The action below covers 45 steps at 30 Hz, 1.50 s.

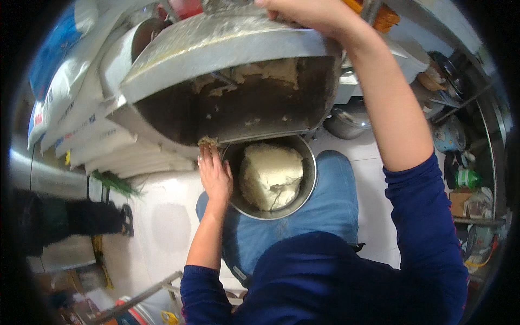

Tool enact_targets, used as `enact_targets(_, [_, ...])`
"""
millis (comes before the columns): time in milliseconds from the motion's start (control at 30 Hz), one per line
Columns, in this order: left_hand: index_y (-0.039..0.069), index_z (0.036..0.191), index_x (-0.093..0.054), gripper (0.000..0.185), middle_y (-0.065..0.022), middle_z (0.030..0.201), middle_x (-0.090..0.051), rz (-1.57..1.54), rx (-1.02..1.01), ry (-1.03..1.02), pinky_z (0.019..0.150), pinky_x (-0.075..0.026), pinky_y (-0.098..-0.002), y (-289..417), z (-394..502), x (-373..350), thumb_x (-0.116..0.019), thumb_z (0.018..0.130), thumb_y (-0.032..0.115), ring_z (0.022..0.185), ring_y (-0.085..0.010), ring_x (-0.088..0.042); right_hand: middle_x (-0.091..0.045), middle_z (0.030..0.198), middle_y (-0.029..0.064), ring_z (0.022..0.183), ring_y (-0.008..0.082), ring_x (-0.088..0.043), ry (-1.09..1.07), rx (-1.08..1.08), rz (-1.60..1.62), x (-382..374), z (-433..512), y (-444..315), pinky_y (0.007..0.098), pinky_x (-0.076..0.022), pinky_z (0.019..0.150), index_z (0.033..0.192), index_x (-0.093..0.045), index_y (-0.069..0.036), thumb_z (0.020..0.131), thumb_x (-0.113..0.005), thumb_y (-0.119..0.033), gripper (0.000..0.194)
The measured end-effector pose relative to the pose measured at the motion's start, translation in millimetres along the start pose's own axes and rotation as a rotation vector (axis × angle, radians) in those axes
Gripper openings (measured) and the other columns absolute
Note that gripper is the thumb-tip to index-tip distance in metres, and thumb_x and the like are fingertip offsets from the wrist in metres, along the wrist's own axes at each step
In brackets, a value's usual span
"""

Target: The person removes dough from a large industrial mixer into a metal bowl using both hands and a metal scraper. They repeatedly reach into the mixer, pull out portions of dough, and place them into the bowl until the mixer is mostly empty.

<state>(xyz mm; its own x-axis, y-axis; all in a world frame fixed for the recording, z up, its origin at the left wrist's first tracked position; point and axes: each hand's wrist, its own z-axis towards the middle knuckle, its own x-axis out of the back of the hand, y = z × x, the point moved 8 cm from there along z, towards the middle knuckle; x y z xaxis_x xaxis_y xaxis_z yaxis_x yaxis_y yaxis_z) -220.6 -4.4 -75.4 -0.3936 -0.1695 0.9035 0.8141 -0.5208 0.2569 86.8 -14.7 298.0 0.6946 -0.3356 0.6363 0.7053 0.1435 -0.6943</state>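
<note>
In front of me a metal trough of a dough mixer is tipped with its mouth toward me. Patches of dough cling to its dark inside. Below the mouth, a round steel pot stands between my knees, holding a large pale lump of dough. My left hand lies flat beside the pot, thumb apart, its fingertips against a small scrap of dough at the trough's lower lip. Up at the picture's top edge, my right hand rests on the trough's upper side; its fingers are partly cut off.
Stacked white sacks lie to the left of the trough. Another person's dark-clothed leg and sandal are farther left. A metal bowl sits on the floor at right, near a rack with goods. A metal frame stands lower left.
</note>
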Motion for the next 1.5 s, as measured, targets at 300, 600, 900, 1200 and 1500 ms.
enact_targets(300, [-0.009, 0.171, -0.004, 0.098, -0.0329, 0.180, -0.001, -0.641, -0.032, 0.088, 0.137, -0.013, -0.0501, 182, -21, -59, -0.067, 0.100, 0.012, 0.168, -0.0465, -0.007, -0.073, 0.089, 0.0047, 0.076, 0.0105, -0.063, -0.033, 0.115, 0.111, -8, 3, 0, 0.0264, -0.0505, 0.067, 0.127, -0.072, 0.006, 0.100, -0.069, -0.012, 0.033])
enact_targets(600, [-0.010, 0.170, -0.013, 0.096, -0.0356, 0.177, -0.016, -0.481, -0.056, -0.133, 0.135, -0.022, -0.0495, 160, -31, -74, -0.070, 0.100, 0.021, 0.165, -0.0490, -0.020, -0.075, 0.093, 0.0070, 0.082, 0.0134, -0.067, -0.005, 0.130, 0.099, -4, 5, 2, 0.0289, -0.0541, 0.075, 0.126, -0.073, 0.006, 0.099, -0.070, -0.014, 0.034])
enact_targets(900, [-0.012, 0.170, -0.010, 0.090, -0.0324, 0.180, -0.003, -0.466, 0.183, 0.129, 0.138, -0.008, -0.0474, 68, -8, -43, -0.061, 0.103, 0.017, 0.168, -0.0443, -0.005, -0.079, 0.098, 0.0119, 0.087, 0.0164, -0.072, 0.015, 0.042, 0.050, -2, 1, 4, 0.0327, -0.0576, 0.082, 0.128, -0.074, 0.004, 0.102, -0.068, -0.015, 0.033])
enact_targets(1200, [0.005, 0.166, -0.042, 0.078, -0.0214, 0.173, -0.039, -0.223, -0.479, -0.019, 0.131, -0.031, -0.0541, 197, 6, -38, -0.070, 0.101, 0.037, 0.156, -0.0405, -0.042, -0.081, 0.112, 0.0225, 0.107, 0.0321, -0.077, 0.113, 0.221, -0.013, 3, 8, 5, 0.0407, -0.0570, 0.100, 0.118, -0.078, 0.003, 0.097, -0.069, -0.020, 0.032])
enact_targets(1500, [-0.006, 0.164, -0.041, 0.085, -0.0292, 0.167, -0.045, 0.188, -0.005, -0.027, 0.129, -0.033, -0.0528, 35, 67, -3, -0.064, 0.104, 0.050, 0.154, -0.0434, -0.045, -0.079, 0.113, 0.0265, 0.110, 0.0371, -0.077, 0.116, 0.190, 0.028, 0, 16, 14, 0.0434, -0.0578, 0.101, 0.112, -0.080, 0.002, 0.095, -0.068, -0.018, 0.029])
